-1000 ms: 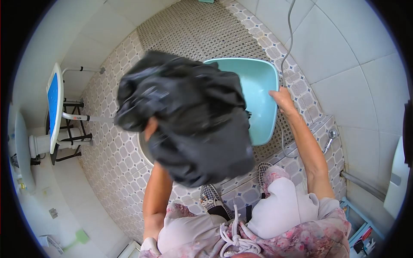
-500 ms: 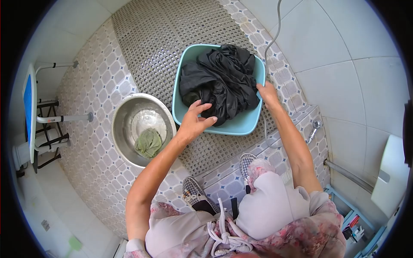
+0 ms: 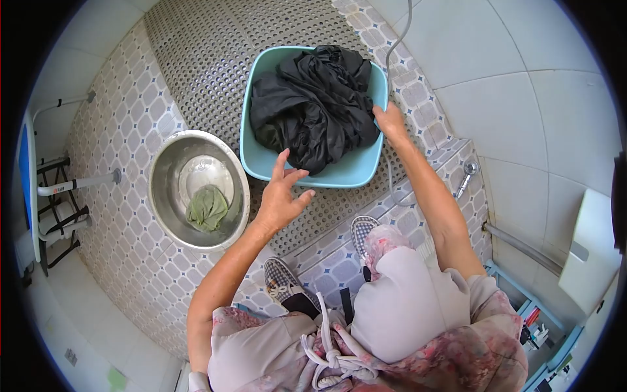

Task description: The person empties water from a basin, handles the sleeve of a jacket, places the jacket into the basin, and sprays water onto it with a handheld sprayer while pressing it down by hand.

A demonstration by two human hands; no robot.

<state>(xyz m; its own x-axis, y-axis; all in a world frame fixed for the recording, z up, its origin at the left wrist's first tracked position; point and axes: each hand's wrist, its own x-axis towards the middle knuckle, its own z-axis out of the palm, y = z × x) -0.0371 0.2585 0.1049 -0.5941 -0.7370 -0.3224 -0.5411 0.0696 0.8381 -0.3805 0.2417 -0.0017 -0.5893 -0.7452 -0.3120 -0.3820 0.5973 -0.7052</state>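
A light-blue plastic basin [image 3: 353, 174] stands on the floor in front of me. Bunched inside it is a heap of black cloth [image 3: 320, 108]. My right hand [image 3: 390, 123] is closed around the basin's right rim, thumb over the edge. At the front-left rim, my left hand [image 3: 281, 197] has its fingers spread and holds nothing; its fingertips overlap the basin's edge, and I cannot tell whether they touch it. To the left stands a round metal bowl [image 3: 163, 189] with a crumpled green cloth [image 3: 208, 208] in it.
A perforated grey mat [image 3: 202, 59] lies under the basin on the tiled floor. A grey hose [image 3: 390, 59] runs behind the basin's right side. A metal fitting [image 3: 466, 175] is at right. A blue-topped folding item [image 3: 27, 176] stands at left; a blue rack [image 3: 522, 294] is at lower right.
My left hand has drawn back from over the black cloth to the basin's front rim. My right hand stays on the right rim. The whole view has shifted slightly.
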